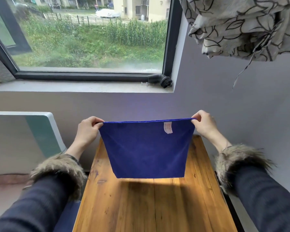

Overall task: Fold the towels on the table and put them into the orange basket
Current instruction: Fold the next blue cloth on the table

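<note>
The blue towel [147, 149] hangs in the air above the wooden table [137, 206], lifted clear of the top so it drops flat and square, its shadow falling on the boards beneath. The left hand [88, 129] pinches one upper corner between thumb and fingers; the right hand [203, 123] pinches the other the same way, pulling the top edge taut. A white label [168, 128] faces us near the right corner. My guess: it is being straightened for folding. No orange basket shows anywhere around the table
</note>
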A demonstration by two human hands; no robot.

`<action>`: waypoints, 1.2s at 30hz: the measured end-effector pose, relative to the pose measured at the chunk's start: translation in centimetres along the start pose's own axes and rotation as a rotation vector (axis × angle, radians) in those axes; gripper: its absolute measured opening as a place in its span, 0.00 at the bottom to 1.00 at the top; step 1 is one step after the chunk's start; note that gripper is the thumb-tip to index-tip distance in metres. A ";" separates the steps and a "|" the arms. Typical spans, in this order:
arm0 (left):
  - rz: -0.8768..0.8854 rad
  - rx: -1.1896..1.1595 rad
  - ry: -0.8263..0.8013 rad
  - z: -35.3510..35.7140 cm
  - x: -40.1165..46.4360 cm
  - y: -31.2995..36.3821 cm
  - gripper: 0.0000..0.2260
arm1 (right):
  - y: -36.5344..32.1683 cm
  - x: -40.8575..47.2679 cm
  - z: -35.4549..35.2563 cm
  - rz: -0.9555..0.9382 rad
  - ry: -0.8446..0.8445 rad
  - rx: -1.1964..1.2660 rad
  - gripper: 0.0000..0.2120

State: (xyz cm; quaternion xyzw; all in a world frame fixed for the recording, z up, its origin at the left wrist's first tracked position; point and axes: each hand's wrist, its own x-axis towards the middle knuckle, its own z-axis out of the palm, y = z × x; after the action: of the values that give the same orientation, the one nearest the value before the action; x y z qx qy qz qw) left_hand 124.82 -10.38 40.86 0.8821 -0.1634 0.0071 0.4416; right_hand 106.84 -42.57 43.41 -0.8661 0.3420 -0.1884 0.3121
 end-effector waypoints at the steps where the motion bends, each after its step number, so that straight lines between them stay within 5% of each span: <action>1: 0.022 -0.028 0.022 0.1 0.3 0.0 0.06 | 0.1 0.1 0.1 -0.016 0.032 0.014 0.03; 10: 0.106 -0.170 -0.009 1.0 -3.5 -2.3 0.08 | 4.4 -2.6 1.3 -0.001 0.085 0.220 0.03; 17: -0.168 -0.086 -0.404 3.5 -11.8 -9.7 0.09 | 12.4 -11.6 4.4 0.189 -0.267 0.164 0.11; 22: -0.398 0.004 -0.664 4.9 -17.2 -14.5 0.06 | 17.0 -18.0 7.1 0.424 -0.466 0.115 0.07; 36: -0.453 -0.003 -0.781 7.5 -16.6 -15.8 0.05 | 18.7 -17.8 10.3 0.587 -0.475 0.255 0.03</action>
State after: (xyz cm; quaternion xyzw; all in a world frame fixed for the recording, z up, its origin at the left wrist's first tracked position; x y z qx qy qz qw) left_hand 112.78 -2.73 21.40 0.8316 -0.1204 -0.4233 0.3387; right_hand 91.16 -36.40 21.26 -0.7055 0.4671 0.0734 0.5280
